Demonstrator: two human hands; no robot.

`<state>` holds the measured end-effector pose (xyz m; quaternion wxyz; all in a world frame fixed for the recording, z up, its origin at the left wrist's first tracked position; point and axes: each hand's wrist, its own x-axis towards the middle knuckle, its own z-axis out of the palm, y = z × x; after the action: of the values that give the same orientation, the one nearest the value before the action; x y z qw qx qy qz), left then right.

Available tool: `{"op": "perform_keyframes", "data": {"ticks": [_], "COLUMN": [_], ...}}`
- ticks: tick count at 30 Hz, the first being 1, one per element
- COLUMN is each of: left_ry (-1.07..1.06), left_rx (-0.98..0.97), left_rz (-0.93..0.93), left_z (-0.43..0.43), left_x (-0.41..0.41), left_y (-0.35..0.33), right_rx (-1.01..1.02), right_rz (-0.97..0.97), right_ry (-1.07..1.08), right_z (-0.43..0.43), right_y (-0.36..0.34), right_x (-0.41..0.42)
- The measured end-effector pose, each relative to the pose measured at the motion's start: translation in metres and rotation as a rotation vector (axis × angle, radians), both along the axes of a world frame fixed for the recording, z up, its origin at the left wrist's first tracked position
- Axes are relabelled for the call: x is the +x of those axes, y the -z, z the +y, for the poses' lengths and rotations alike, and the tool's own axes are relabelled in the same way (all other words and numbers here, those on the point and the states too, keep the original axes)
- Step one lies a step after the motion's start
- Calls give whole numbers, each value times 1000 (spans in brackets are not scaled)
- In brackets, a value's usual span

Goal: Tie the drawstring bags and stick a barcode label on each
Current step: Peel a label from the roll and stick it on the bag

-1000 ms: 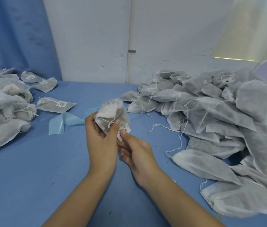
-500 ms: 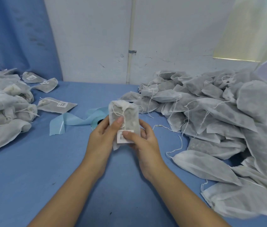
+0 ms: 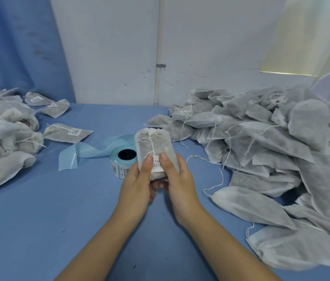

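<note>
I hold a white drawstring bag (image 3: 153,146) upright above the blue table, its tied neck at the top. My left hand (image 3: 137,179) and my right hand (image 3: 177,179) grip its lower half from either side, fingers curled behind it. Both thumbs press a white barcode label (image 3: 157,164) onto the bag's front. A roll of barcode labels (image 3: 122,159) stands just behind and left of the bag, with a strip of pale blue backing paper (image 3: 79,154) trailing left.
A big heap of unlabelled bags (image 3: 271,149) with loose strings fills the right side. Labelled bags (image 3: 2,136) are piled at the left; one labelled bag (image 3: 66,133) lies apart. Bare blue tabletop (image 3: 38,220) lies near me. A white wall stands behind.
The bag turned from bunched to upright and flat in front of me. My hands shifted lower on it, and both thumbs now press the label. The label roll has come into view.
</note>
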<state>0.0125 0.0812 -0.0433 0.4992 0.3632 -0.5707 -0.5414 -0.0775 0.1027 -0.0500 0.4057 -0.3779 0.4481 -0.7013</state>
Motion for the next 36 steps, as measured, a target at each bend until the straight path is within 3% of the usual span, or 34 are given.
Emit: {"op": "perform_keyframes", "data": {"ticks": [8,23,30,36], "left_ry": [63,-46,-9,83], "left_rx": [35,-13,10,97], "left_rz": [196,161,171,233], "left_z": [3,2,-1,-1], "left_x": [0,1,2,2], "left_y": [-4,-8,-9,-1], "right_rx": [-11,-25,-13,16], "right_rz": [-90,96,74,-125], "right_ry": [18,37,36,-40], "right_z": [-2,1,2,-1], "right_y": [-6,-4,-6,-6], "right_x": [6,9,11,7]}}
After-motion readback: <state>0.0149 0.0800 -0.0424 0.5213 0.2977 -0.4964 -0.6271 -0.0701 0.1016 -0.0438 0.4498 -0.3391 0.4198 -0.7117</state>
